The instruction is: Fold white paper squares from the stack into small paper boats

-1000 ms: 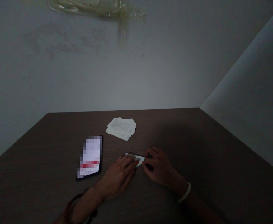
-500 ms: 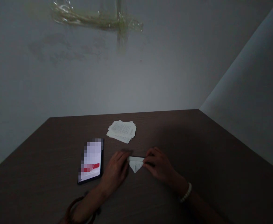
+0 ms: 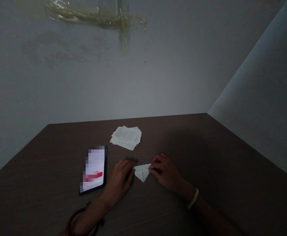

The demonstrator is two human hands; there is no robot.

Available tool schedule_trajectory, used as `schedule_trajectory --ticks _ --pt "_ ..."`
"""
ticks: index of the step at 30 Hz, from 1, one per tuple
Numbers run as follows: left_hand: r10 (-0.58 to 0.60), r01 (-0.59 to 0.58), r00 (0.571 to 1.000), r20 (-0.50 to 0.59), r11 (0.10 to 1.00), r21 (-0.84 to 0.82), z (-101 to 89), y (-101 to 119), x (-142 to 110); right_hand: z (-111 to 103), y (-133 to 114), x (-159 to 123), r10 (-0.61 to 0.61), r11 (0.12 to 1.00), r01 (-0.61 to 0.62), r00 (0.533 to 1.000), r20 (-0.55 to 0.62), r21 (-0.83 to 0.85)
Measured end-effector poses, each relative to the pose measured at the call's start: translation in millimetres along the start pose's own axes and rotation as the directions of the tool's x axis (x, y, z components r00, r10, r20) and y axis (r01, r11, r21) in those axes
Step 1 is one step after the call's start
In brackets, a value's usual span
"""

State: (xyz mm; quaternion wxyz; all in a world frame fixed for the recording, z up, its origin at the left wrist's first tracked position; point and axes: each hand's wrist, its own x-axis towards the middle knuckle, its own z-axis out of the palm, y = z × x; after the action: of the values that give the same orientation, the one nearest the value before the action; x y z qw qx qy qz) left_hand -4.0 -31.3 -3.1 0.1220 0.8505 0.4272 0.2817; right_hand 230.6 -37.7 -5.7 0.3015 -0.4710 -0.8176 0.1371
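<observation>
Two corners of the folded paper (image 3: 142,173) on the table (image 3: 60,150) are pinched by my left hand (image 3: 120,177) and right hand (image 3: 166,173); its print and that on the stacked sheets (image 3: 126,137) is too small to read, the phone (image 3: 93,170) pixelated.

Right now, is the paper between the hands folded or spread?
Folded: the paper narrows to a point toward the person, with a straight band along its far edge. Can't tell how many layers.

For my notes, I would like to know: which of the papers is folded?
The small pointed paper between the left hand and right hand; the other papers lie flat, overlapping, farther away.
</observation>
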Motion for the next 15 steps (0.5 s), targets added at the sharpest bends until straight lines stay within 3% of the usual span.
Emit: schedule_trajectory --ticks 15 --pt "0.079 -0.081 0.994 0.074 0.996 0.027 -3.6 6.0 1.8 -6.1 -1.4 12.2 -0.001 1.000 0.003 0.998 0.070 -0.022"
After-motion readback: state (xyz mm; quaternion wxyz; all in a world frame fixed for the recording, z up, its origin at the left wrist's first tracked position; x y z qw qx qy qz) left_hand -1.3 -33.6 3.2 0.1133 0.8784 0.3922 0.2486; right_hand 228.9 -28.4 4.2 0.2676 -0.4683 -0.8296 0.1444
